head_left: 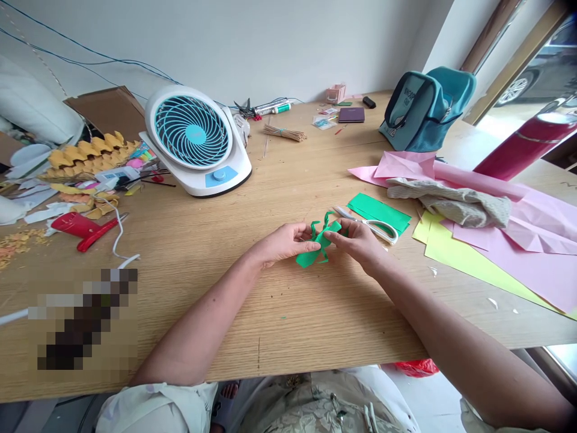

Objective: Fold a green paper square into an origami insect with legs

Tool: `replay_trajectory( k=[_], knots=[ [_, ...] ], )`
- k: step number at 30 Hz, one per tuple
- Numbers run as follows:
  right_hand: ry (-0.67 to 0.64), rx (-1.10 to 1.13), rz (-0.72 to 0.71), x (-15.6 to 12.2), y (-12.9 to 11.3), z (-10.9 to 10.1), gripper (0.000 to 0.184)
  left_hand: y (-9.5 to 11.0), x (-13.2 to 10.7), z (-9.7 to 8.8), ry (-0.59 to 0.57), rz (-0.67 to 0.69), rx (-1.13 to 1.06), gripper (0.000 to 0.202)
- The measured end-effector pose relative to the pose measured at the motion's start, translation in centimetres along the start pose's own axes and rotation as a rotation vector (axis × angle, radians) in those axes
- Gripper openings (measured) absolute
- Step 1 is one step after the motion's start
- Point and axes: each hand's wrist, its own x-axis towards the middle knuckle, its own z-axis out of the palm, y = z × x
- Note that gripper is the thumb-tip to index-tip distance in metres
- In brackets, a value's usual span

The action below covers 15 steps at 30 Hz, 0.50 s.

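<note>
Between my two hands is a green paper cutout (308, 258) with thin curled strips sticking out from its sides. My left hand (288, 243) pinches its left side, thumb on top. On the right, my right hand (358, 240) grips the other end between thumb and fingers. Scissors (382, 231) with white handles lie just beyond my right hand, their blades partly behind it. Under them rest green paper sheets (378, 210). The fingertips beneath the cutout are hidden.
A white fan (198, 138) stands at the back left, near a red glue gun (85, 228). Pink paper (532, 258), yellow paper (464, 258) and a grey glove (451, 201) lie right. Behind them stand a teal bag (417, 114) and a red bottle (523, 144).
</note>
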Motion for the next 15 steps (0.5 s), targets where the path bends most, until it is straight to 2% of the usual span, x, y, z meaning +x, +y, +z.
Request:
replay_trajectory(
  k=[6,11,15],
  knots=[
    [0.041,-0.002,-0.006,0.12,0.28,0.06,0.047,-0.42,0.14,-0.22,-0.033,-0.057,-0.060,0.049],
    [0.072,0.002,-0.051,-0.10,-0.01,-0.07,0.050,-0.61,0.29,-0.07,0.042,-0.068,-0.131,0.049],
    [0.141,0.052,-0.019,-0.18,-0.21,-0.11,0.052,-0.42,0.20,0.38,0.038,-0.091,-0.265,0.050]
  ],
)
